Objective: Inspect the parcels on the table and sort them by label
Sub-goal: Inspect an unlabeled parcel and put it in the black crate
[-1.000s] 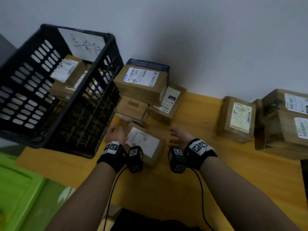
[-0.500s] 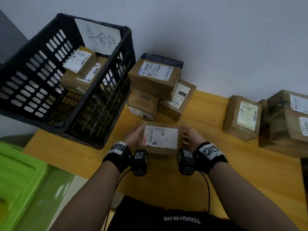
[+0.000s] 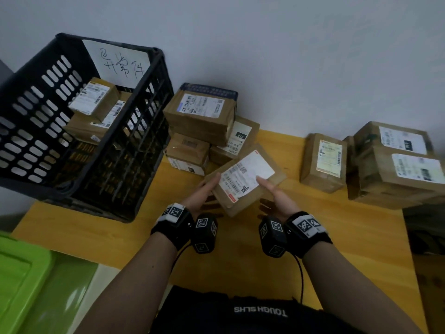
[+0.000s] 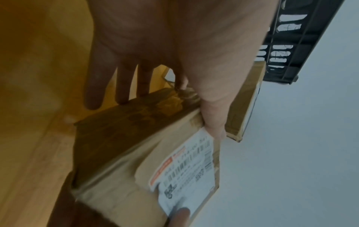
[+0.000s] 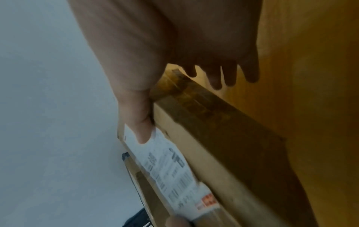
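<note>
At the far left a green plastic bin (image 3: pixel 21 273) sits below the edge of the wooden bench (image 3: pixel 240 266). Above it, on the bench's left end, stands a black slotted crate (image 3: pixel 79 179) with a handwritten paper sign (image 3: pixel 120 63) fixed to its back wall; inside lie several brown parcels, the topmost crate parcel (image 3: pixel 95 100) showing a white label.

Just right of the crate, against the wall, is a stack of parcels (image 3: pixel 202 119): a large labelled box on top, a smaller box beneath it at the front, and one leaning parcel (image 3: pixel 237 141) at its right with a label reading "070".

In front of that stack the person's left hand (image 3: pixel 201 194) and right hand (image 3: pixel 277 196) hold one held parcel (image 3: pixel 245 182) up off the bench, tilted, its white shipping label (image 3: pixel 245 175) facing up. The left thumb lies along the parcel's left edge by the label; in the left wrist view the left fingers (image 4: pixel 124 83) reach straight under the parcel (image 4: pixel 124 161), so the hand grips it between thumb and fingers. The right thumb presses on the label's near right part, and in the right wrist view the right fingers (image 5: pixel 229 75) extend beneath the box (image 5: pixel 213 145), pinching it the same way. Both wrists wear black bands with square printed markers.

Further right, apart from the hands, a single upright parcel (image 3: pixel 323 162) stands on the bench with a yellowish label. At the far right, two larger stacked boxes (image 3: pixel 399 169) with white labels rest on the bench's right end.
</note>
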